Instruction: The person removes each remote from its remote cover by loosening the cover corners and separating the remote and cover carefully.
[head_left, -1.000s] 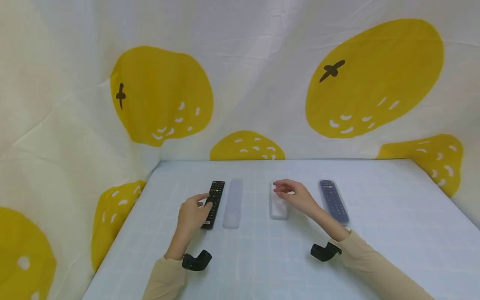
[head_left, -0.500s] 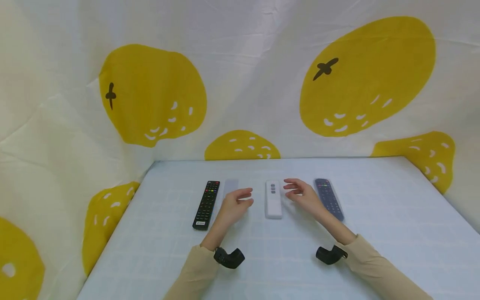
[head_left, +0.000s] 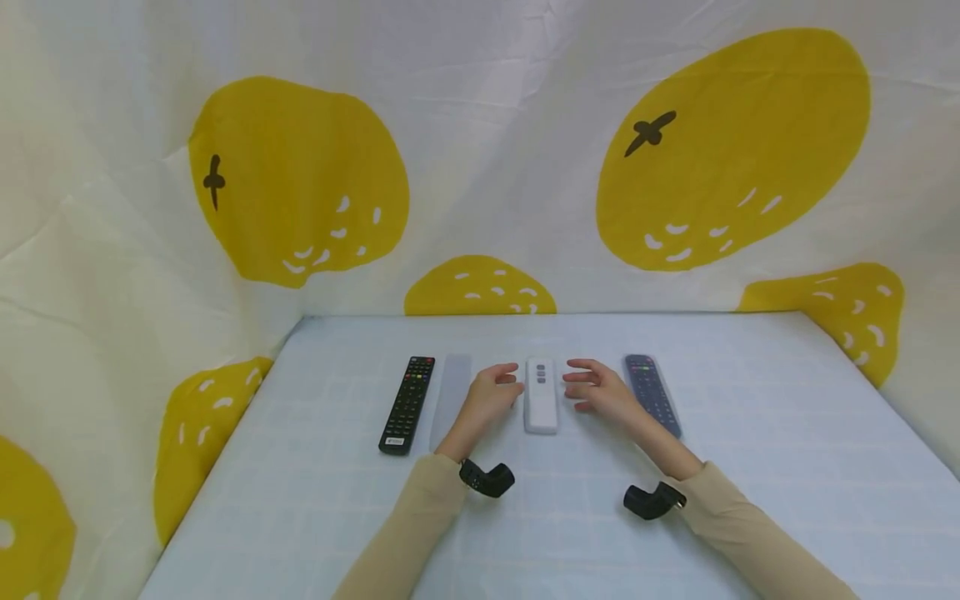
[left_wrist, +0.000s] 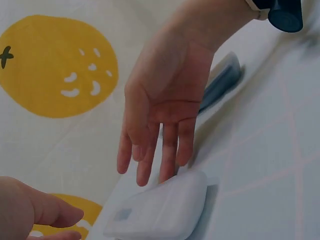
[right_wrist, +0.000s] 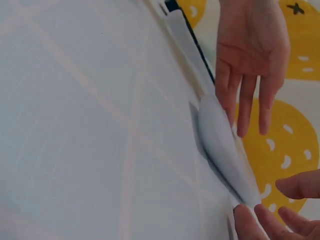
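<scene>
A white remote control (head_left: 541,400) with a few grey buttons lies on the table between the two hands. My left hand (head_left: 486,404) is just to its left, fingers loosely bent, holding nothing. To its right is my right hand (head_left: 609,396), fingers spread and relaxed, also holding nothing. In the left wrist view the white remote (left_wrist: 160,207) lies below the right hand's fingertips. The right wrist view shows the same remote (right_wrist: 220,140) beside both hands' fingers; whether any fingertip touches it I cannot tell.
Left of the left hand lie a translucent pale sleeve (head_left: 452,392) and a black remote (head_left: 407,406). A dark blue-grey remote (head_left: 651,393) in a clear cover lies behind the right forearm. A white cloth (head_left: 480,167) with yellow fruit prints hangs behind the table.
My left hand has moved right from the black remote, over the sleeve, to beside the white remote. My right hand has shifted off the white remote to its right side.
</scene>
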